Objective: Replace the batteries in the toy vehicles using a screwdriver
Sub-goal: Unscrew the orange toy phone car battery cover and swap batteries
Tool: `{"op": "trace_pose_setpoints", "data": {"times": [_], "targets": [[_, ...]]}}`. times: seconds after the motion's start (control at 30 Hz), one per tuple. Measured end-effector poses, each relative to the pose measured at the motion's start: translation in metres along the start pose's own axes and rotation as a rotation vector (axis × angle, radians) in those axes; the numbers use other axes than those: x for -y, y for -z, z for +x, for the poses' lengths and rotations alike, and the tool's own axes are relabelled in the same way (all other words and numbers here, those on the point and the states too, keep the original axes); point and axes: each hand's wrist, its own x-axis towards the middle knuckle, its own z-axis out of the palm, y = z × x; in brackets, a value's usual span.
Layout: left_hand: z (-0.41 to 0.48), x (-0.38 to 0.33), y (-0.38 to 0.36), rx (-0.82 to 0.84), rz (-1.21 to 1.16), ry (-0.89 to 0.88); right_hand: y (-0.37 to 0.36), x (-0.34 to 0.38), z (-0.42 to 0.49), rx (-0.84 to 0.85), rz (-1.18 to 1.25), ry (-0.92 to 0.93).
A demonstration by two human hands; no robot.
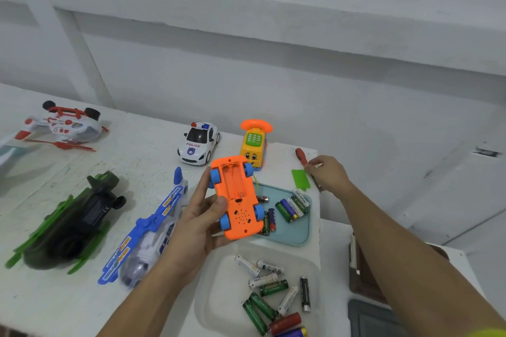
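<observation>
My left hand (200, 216) grips an orange toy car (236, 200) with blue wheels, held upside down above the table; its battery bay is open and looks empty. My right hand (327, 172) holds a red-handled screwdriver (301, 155) near the table's right edge, beside the loose green battery cover (300, 178). A teal tray (299, 232) holds several batteries (291, 206). A clear tray (216, 295) near me holds several more batteries (273, 298).
On the white table stand a police car (198, 143), a yellow phone car (253, 145), a blue and white plane (149, 232), a green and black helicopter (74, 221) and a red and white helicopter (64, 126). A wall rises behind. Brown and grey objects (364, 276) lie right.
</observation>
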Motion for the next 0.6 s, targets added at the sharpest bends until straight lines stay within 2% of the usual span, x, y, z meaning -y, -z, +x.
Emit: {"op": "trace_pose_setpoints", "data": {"times": [0.17, 0.33, 0.4, 0.5, 0.6], "targets": [[-0.001, -0.001, 0.004, 0.001, 0.007, -0.013, 0.002, 0.002, -0.020, -0.049, 0.009, 0.046], [-0.003, 0.000, 0.007, 0.037, 0.020, -0.001, 0.005, 0.012, -0.052, -0.133, -0.112, 0.178], [-0.004, 0.000, 0.008, 0.040, 0.020, 0.003, 0.004, 0.024, -0.070, -0.074, -0.182, 0.251], [-0.005, 0.000, 0.008, 0.044, 0.020, 0.007, -0.008, 0.041, -0.099, 0.139, -0.378, 0.315], [-0.007, 0.000, 0.007, 0.046, 0.015, 0.013, -0.029, 0.043, -0.113, 0.142, -0.599, 0.318]]}}
